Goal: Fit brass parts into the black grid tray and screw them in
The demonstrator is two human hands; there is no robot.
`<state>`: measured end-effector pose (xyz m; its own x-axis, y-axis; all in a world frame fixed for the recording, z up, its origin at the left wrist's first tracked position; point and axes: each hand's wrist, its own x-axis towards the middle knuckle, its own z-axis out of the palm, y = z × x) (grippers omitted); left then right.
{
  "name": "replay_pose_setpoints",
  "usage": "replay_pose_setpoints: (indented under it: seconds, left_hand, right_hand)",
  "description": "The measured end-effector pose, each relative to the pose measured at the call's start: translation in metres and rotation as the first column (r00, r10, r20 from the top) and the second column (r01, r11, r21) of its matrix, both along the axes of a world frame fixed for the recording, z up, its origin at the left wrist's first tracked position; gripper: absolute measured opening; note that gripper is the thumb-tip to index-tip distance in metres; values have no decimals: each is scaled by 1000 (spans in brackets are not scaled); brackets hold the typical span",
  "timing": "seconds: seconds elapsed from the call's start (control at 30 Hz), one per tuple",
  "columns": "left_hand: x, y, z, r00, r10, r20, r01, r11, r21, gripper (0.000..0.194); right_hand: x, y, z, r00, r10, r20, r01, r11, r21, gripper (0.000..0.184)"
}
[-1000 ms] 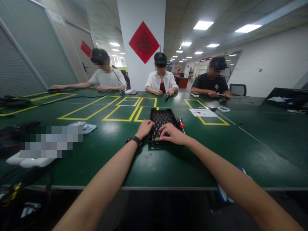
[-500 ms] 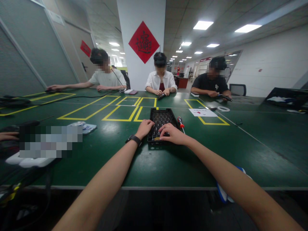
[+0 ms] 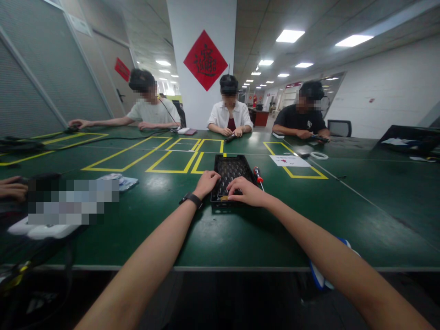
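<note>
A shallow black plastic case [image 3: 233,168] with a patterned inside lies on the green table in front of me. My left hand [image 3: 207,182] grips its left wall, the fingertips bent over the rim. My right hand [image 3: 245,191] reaches into the near part of the case from the right, thumb and fingers bent into a pinch. At the fingertips is a small yellowish piece [image 3: 224,198]; whether it is between them or just below them is unclear. A screwdriver [image 3: 258,176] with a red and black handle lies just right of the case.
Yellow tape rectangles [image 3: 172,171] mark the table. A printed white sheet [image 3: 289,161] lies right of the screwdriver, near a white ring [image 3: 319,156]. White power strips [image 3: 51,231] lie at the left, near another person's hand [image 3: 13,189]. Three people sit across the table.
My hands and the case have stayed where they were. At the left edge the other person's hand has shifted slightly, and the far-left person's outstretched hand has moved a little.
</note>
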<state>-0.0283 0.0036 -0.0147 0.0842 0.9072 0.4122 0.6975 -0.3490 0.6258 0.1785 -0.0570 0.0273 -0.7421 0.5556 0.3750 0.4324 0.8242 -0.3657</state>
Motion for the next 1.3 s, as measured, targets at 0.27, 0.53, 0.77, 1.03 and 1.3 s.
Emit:
replay_pose_setpoints:
  seconds: [0.27, 0.53, 0.77, 1.03, 1.3]
  left_hand:
    - [0, -1, 1, 1000, 5, 8, -5, 1000, -3, 31]
    - [0, 0, 0, 1000, 0, 14, 0, 1000, -3, 31]
    - [1, 0, 0, 1000, -3, 2, 3, 1000, -2, 32]
    - [1, 0, 0, 1000, 13, 9, -13, 1000, -16, 30]
    - [0, -2, 1, 1000, 2, 10, -2, 1000, 3, 31]
  right_hand:
    - [1, 2, -1, 999, 13, 30, -13, 1000, -10, 20]
    - [0, 3, -2, 999, 16, 41, -15, 1000, -20, 19]
    - [-1, 0, 1, 999, 30, 36, -29, 999, -17, 19]
    - [-1, 3, -3, 1000, 12, 15, -12, 1000, -21, 19]
    - [-1, 0, 2, 1000, 13, 6, -13, 1000, -22, 20]
